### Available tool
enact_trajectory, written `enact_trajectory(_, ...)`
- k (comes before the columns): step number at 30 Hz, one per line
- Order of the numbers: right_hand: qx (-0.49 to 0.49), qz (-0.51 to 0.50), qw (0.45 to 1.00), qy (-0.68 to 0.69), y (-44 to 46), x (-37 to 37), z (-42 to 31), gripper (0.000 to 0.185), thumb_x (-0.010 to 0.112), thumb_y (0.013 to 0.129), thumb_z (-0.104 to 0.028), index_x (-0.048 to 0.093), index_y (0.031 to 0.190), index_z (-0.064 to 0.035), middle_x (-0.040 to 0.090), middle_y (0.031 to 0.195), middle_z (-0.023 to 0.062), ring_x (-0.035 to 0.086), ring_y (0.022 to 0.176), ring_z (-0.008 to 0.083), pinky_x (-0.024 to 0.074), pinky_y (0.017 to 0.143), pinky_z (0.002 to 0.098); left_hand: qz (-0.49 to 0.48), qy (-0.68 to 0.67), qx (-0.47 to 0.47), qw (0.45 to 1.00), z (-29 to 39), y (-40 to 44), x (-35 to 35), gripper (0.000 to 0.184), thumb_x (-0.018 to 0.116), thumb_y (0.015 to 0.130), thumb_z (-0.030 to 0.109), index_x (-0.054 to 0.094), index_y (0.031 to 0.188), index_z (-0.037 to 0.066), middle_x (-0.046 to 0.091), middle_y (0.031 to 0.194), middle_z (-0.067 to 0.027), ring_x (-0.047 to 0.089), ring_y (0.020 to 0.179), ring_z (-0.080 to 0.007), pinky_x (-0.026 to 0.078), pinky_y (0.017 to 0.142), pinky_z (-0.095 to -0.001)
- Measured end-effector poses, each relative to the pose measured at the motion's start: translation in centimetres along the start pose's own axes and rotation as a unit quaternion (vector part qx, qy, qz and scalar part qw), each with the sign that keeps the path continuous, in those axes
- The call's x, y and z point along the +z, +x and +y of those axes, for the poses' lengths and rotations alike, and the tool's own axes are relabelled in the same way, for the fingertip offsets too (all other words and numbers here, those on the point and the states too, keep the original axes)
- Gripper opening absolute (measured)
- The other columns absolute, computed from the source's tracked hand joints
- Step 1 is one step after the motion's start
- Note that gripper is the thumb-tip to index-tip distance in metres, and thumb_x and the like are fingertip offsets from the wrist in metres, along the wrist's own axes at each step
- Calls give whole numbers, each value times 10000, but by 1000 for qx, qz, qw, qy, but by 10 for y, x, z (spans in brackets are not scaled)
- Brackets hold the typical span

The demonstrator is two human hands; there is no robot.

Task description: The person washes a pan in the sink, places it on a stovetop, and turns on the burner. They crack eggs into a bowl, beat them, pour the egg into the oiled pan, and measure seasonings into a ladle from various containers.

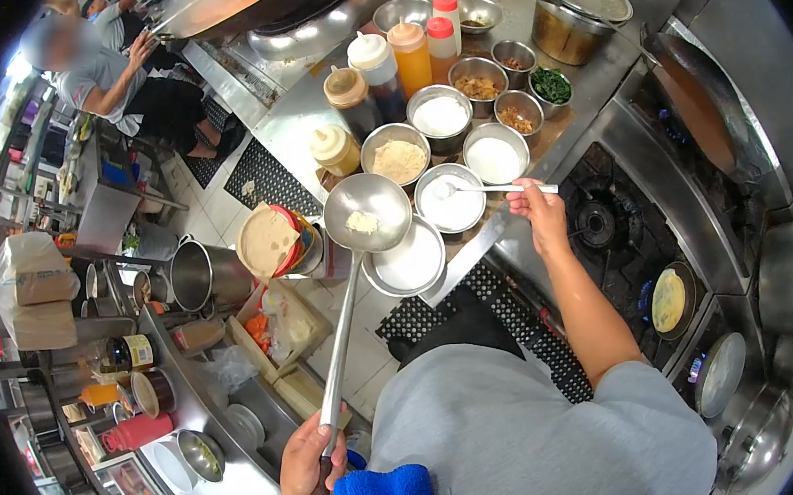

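Observation:
My left hand (313,459) is wrapped round the dark handle of a long metal ladle (383,222). A small pale clump lies in the ladle's bowl, which hangs over the edge of a metal bowl of white powder (404,261). My right hand (539,212) grips a spoon (495,188), its tip in another metal bowl of white powder (450,213). Close by stand a bowl of beige powder (396,160) and two further bowls of white contents (497,156) (440,114).
Squeeze bottles (412,56) and small bowls of chopped ingredients (479,82) stand behind. On the right, a pan with a yellow round (670,301) sits over a blue flame beside a burner (594,219). A person (104,80) works at the far left near a large wok (244,16).

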State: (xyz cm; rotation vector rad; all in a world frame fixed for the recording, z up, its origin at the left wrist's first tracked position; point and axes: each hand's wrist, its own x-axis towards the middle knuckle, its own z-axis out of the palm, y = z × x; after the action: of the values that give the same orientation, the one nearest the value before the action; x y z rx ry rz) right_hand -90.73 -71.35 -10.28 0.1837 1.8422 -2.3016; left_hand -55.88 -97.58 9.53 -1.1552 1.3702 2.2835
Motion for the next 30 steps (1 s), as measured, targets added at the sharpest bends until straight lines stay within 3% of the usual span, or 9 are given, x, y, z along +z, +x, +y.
enact_trajectory(17, 37, 16, 997, 58, 0, -3, -2, 278, 496, 929, -228, 592, 978, 27, 638, 798, 101, 581, 644, 120, 495, 623, 244, -10, 2, -4, 1000, 2, 3, -2, 431, 484, 925, 249, 448, 1246, -35, 466, 557, -65, 367, 306, -111, 295, 318, -219)
enact_trajectory(23, -12, -31, 996, -82, 0, 3, 3, 285, 484, 938, -235, 594, 982, 24, 639, 785, 93, 584, 639, 115, 491, 620, 235, -11, 5, 0, 1000, 1, 3, 0, 453, 511, 909, 278, 460, 1233, -33, 462, 547, -56, 389, 340, -104, 311, 338, -212)
enact_trajectory(30, 21, -12, 1000, 2, 1, -1, 10, 287, 501, 929, -241, 595, 981, 25, 641, 783, 95, 590, 644, 119, 498, 614, 240, -8, -5, -1, 1000, -1, 2, 0, 428, 493, 920, 249, 449, 1240, -32, 466, 556, -66, 374, 305, -112, 309, 321, -221)
